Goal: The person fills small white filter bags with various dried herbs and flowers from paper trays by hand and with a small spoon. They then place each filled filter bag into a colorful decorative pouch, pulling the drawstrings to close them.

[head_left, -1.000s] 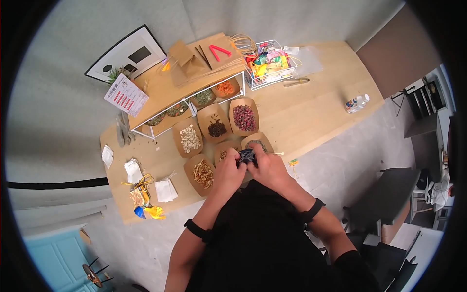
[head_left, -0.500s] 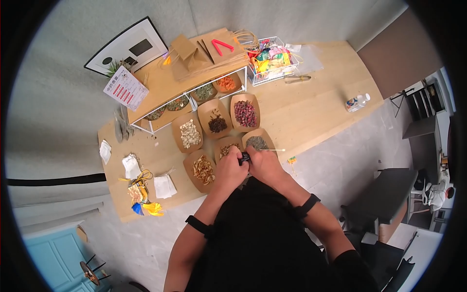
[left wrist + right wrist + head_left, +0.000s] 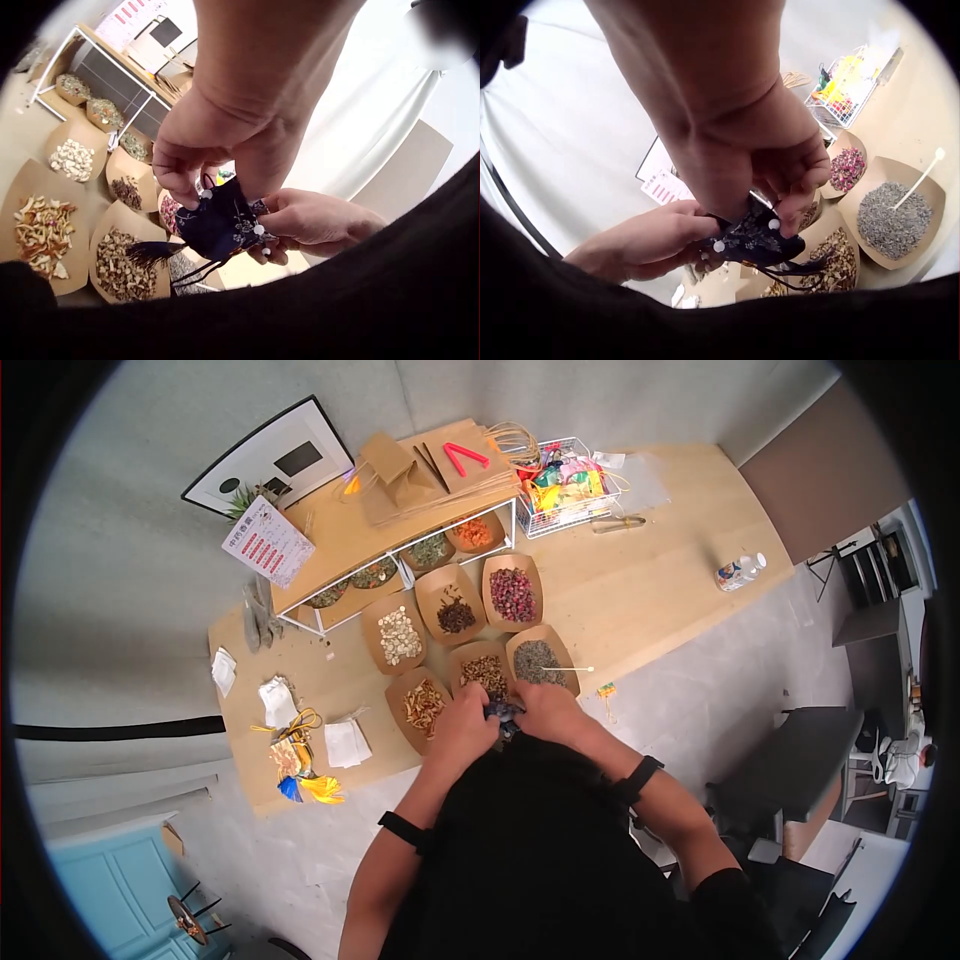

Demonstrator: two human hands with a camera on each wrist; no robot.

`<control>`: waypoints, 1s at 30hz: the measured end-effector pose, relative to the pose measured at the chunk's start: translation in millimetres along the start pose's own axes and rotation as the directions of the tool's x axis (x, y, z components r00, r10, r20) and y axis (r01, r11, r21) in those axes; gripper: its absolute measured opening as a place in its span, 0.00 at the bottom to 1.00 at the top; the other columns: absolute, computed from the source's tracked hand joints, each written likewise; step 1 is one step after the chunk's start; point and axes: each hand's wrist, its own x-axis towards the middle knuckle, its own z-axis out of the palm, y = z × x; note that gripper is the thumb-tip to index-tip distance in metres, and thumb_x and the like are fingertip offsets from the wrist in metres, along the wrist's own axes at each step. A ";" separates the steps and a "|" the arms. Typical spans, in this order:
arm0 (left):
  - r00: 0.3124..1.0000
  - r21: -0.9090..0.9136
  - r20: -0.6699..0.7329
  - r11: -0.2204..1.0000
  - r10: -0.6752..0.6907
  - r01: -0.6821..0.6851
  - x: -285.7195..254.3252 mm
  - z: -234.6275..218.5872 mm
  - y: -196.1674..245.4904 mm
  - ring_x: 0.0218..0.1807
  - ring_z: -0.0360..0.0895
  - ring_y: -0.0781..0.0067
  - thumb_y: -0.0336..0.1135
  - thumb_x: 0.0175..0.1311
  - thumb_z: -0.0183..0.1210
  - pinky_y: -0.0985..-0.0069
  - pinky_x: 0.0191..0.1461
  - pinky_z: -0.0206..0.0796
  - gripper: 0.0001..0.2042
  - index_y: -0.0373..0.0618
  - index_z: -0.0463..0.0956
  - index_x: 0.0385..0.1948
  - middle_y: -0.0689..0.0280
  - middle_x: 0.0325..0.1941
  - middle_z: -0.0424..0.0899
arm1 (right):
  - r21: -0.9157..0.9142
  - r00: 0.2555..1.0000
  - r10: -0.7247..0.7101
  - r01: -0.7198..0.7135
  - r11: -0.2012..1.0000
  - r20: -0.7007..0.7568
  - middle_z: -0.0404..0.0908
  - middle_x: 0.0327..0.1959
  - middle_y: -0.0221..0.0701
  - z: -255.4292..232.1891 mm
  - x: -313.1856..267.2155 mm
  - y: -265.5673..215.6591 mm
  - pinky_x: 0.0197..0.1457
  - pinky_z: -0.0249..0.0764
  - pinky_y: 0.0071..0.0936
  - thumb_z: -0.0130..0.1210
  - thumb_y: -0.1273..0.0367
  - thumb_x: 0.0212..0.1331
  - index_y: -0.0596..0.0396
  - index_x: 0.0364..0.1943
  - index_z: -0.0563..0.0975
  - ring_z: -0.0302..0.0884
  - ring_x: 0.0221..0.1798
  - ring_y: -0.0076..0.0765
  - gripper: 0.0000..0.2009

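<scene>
Both hands hold a small navy sachet pouch (image 3: 214, 225) with a pale floral print, close to the person's body. My left hand (image 3: 465, 722) pinches one side of its top edge, and my right hand (image 3: 552, 712) grips the other side. White beads (image 3: 259, 229) sit along the mouth of the pouch, and a dark tassel (image 3: 150, 253) and black cords hang from it. The inside of the pouch is hidden. Below the hands stand paper trays of brown chopped pieces (image 3: 482, 672), greyish dried buds (image 3: 538, 660) with a white stick, and yellowish dried strips (image 3: 424, 706).
Further trays hold white slices (image 3: 400, 636), dark cloves (image 3: 455, 612) and red buds (image 3: 512, 596). Behind them stands a shelf (image 3: 345, 565) with more trays. A wire basket (image 3: 565, 490) and a bottle (image 3: 740, 572) are toward the right; white pouches (image 3: 347, 743) and tasselled sachets (image 3: 295, 760) lie left.
Both hands have drawn down slightly toward the body with the pouch, uncovering more of the brown-piece and grey-bud trays. The fingers have shifted along the pouch's edge.
</scene>
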 end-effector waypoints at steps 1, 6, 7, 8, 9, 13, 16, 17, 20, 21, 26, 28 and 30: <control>0.998 0.018 0.059 0.999 -0.039 0.038 0.6 7.5 -1.2 0.45 0.77 0.44 0.30 0.53 0.59 0.56 0.49 0.68 0.14 0.38 0.68 0.40 0.47 0.40 0.79 | -0.071 0.999 0.007 -0.004 0.997 0.036 0.82 0.26 0.49 6.5 0.4 2.0 0.41 0.77 0.50 0.58 0.67 0.49 0.59 0.37 0.76 0.81 0.35 0.58 0.13; 1.000 -0.037 -0.008 0.999 0.028 -0.028 2.7 23.4 -7.5 0.44 0.78 0.42 0.30 0.54 0.57 0.54 0.47 0.68 0.13 0.38 0.67 0.40 0.47 0.38 0.81 | -0.002 1.000 0.005 -0.005 1.000 0.016 0.81 0.25 0.48 3.4 -2.7 -14.7 0.40 0.78 0.49 0.57 0.68 0.49 0.59 0.36 0.76 0.82 0.33 0.57 0.11; 0.996 -0.075 -0.012 0.993 0.091 -0.092 2.2 22.3 -12.0 0.43 0.78 0.41 0.31 0.55 0.57 0.54 0.47 0.68 0.13 0.38 0.67 0.41 0.47 0.37 0.81 | 0.037 1.000 -0.024 0.025 0.999 -0.018 0.81 0.25 0.48 1.2 -1.0 -17.6 0.40 0.78 0.49 0.57 0.68 0.49 0.59 0.36 0.76 0.82 0.33 0.57 0.11; 0.988 -0.111 -0.019 0.982 0.155 -0.156 1.5 20.5 -16.7 0.43 0.78 0.41 0.31 0.56 0.56 0.53 0.47 0.68 0.13 0.38 0.67 0.41 0.47 0.36 0.81 | 0.038 0.999 -0.029 0.030 0.999 -0.021 0.81 0.25 0.48 -1.5 -0.6 -15.2 0.40 0.78 0.49 0.57 0.68 0.49 0.59 0.36 0.76 0.82 0.33 0.57 0.11; 0.987 -0.107 -0.020 0.982 0.156 -0.158 -1.3 14.3 -16.9 0.43 0.78 0.41 0.31 0.56 0.56 0.53 0.47 0.68 0.13 0.38 0.67 0.41 0.47 0.36 0.81 | 0.000 1.000 -0.013 0.013 1.000 -0.007 0.81 0.25 0.49 -6.1 -2.6 -9.3 0.40 0.78 0.50 0.57 0.69 0.49 0.58 0.37 0.75 0.82 0.33 0.57 0.12; 0.997 0.003 0.026 0.997 -0.077 0.077 -0.7 10.0 -7.8 0.43 0.79 0.43 0.34 0.58 0.56 0.54 0.47 0.69 0.14 0.40 0.67 0.44 0.48 0.37 0.81 | -0.112 0.998 0.057 -0.057 0.992 0.004 0.82 0.27 0.48 0.4 5.7 -10.6 0.41 0.77 0.49 0.58 0.68 0.49 0.58 0.40 0.75 0.82 0.35 0.56 0.14; 0.996 0.013 0.042 0.997 -0.079 0.079 -3.0 -2.4 -3.1 0.43 0.80 0.44 0.36 0.60 0.55 0.53 0.47 0.69 0.15 0.42 0.66 0.46 0.48 0.37 0.82 | -0.091 0.998 0.009 -0.004 0.996 0.063 0.82 0.28 0.47 -9.8 2.8 -17.9 0.42 0.77 0.48 0.58 0.68 0.49 0.57 0.40 0.74 0.82 0.36 0.56 0.14; 0.996 0.023 0.043 0.997 -0.077 0.076 -1.4 -10.8 -1.9 0.42 0.80 0.43 0.37 0.60 0.55 0.52 0.47 0.69 0.16 0.43 0.66 0.47 0.48 0.35 0.82 | -0.093 0.998 0.001 0.005 0.996 0.060 0.82 0.28 0.47 -20.5 5.1 -18.7 0.42 0.77 0.48 0.58 0.68 0.49 0.57 0.40 0.74 0.82 0.36 0.56 0.14; 0.989 -0.009 0.082 0.992 -0.123 0.124 -3.6 -6.9 1.1 0.42 0.79 0.42 0.35 0.59 0.54 0.52 0.49 0.67 0.17 0.46 0.66 0.49 0.47 0.35 0.81 | -0.089 0.999 0.036 -0.033 0.996 0.032 0.82 0.29 0.48 -31.8 8.3 -13.7 0.44 0.76 0.49 0.60 0.68 0.48 0.56 0.45 0.75 0.81 0.37 0.57 0.18; 0.988 -0.009 0.102 0.993 -0.117 0.119 -3.2 -5.0 7.1 0.42 0.79 0.42 0.35 0.59 0.53 0.52 0.49 0.67 0.17 0.46 0.66 0.50 0.47 0.35 0.81 | -0.085 0.999 0.042 -0.039 0.996 0.027 0.82 0.29 0.48 -28.8 10.0 -13.6 0.44 0.76 0.49 0.60 0.68 0.48 0.56 0.45 0.75 0.81 0.37 0.57 0.18; 0.984 -0.019 0.156 0.996 -0.085 0.089 -6.1 -18.7 -0.7 0.45 0.78 0.40 0.37 0.62 0.51 0.51 0.52 0.67 0.17 0.45 0.65 0.51 0.44 0.40 0.81 | -0.048 0.993 -0.002 0.007 0.999 0.115 0.82 0.30 0.49 -41.2 6.6 -11.2 0.45 0.76 0.47 0.59 0.70 0.48 0.56 0.44 0.75 0.80 0.38 0.57 0.16; 0.982 -0.108 0.182 0.992 -0.042 0.063 -5.2 -12.2 -3.4 0.51 0.78 0.45 0.40 0.61 0.55 0.57 0.57 0.67 0.24 0.44 0.63 0.58 0.45 0.46 0.81 | -0.042 0.993 -0.013 0.018 0.999 0.116 0.82 0.31 0.49 -48.3 8.6 -20.5 0.45 0.76 0.47 0.59 0.72 0.48 0.57 0.44 0.75 0.80 0.40 0.57 0.16; 0.988 -0.214 0.110 0.973 0.111 -0.086 -18.9 -15.3 -16.7 0.55 0.77 0.49 0.42 0.59 0.60 0.59 0.60 0.66 0.29 0.44 0.62 0.61 0.47 0.50 0.79 | -0.031 0.991 -0.012 0.017 0.999 0.134 0.82 0.32 0.49 -57.4 4.5 -24.4 0.46 0.76 0.46 0.58 0.73 0.48 0.58 0.44 0.75 0.80 0.41 0.57 0.16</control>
